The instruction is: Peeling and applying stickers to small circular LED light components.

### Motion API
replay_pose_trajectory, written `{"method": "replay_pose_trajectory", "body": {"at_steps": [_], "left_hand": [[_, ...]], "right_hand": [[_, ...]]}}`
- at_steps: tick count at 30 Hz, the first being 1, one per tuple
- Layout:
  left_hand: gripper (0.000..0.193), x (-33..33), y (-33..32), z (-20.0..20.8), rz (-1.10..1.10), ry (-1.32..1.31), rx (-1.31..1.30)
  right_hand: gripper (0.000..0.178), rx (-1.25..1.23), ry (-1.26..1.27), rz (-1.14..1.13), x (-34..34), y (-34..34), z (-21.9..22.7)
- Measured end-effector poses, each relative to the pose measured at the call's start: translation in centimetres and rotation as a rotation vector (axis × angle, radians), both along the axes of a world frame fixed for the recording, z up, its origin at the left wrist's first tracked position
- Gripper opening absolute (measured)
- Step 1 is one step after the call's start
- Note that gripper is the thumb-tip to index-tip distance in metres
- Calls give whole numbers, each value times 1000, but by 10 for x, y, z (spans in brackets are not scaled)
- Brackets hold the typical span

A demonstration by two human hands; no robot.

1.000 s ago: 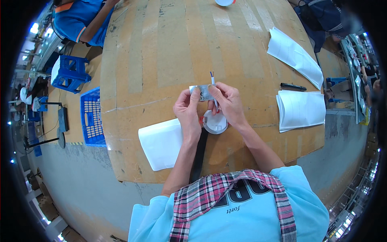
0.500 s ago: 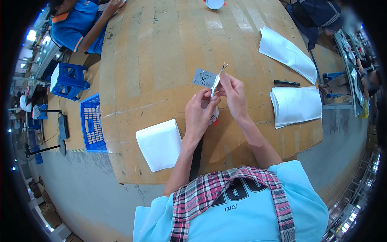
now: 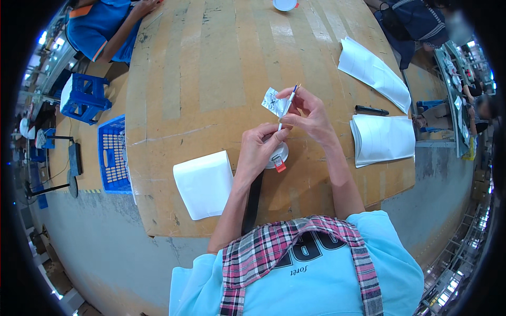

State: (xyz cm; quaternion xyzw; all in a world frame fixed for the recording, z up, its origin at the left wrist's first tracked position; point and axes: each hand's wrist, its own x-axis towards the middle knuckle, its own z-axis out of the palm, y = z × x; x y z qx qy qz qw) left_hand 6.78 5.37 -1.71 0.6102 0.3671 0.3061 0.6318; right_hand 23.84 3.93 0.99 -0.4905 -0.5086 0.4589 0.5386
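White cable [image 3: 288, 105] within the tight pinch of right hand [image 3: 312, 118], lower end inside curled left hand [image 3: 258, 149]

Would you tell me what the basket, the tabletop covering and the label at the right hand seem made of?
Basket: probably smooth blue plastic, given its moulded slots. Tabletop covering: seemingly brown cardboard with glossy tape, judging by colour and sheen. Label: thin, creased, silvery-white; foil, film or coated paper, I cannot tell.
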Motion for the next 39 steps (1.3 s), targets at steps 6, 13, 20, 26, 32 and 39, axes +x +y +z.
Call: {"method": "replay_pose_trajectory", "body": {"at_steps": [6,13,20,26,32,39], "left_hand": [[25,-1,2,10,-89,-62,-124],[23,0,0,6,60,-33,-8],[14,6,-3,0,296,153,347],[16,6,-5,3,215,191,364],[24,5,0,4,316,-52,88],[18,-5,7,15,586,-311,-54]], "right_hand": [[16,133,89,-88,4,4,-10],[16,36,399,-268,7,3,-10],[18,9,-23,-180,-18,-3,-13],[16,-24,206,-236,-26,0,-11],[18,-65,116,-255,-23,1,-12],[15,-98,119,-191,-46,-5,-5]]}}
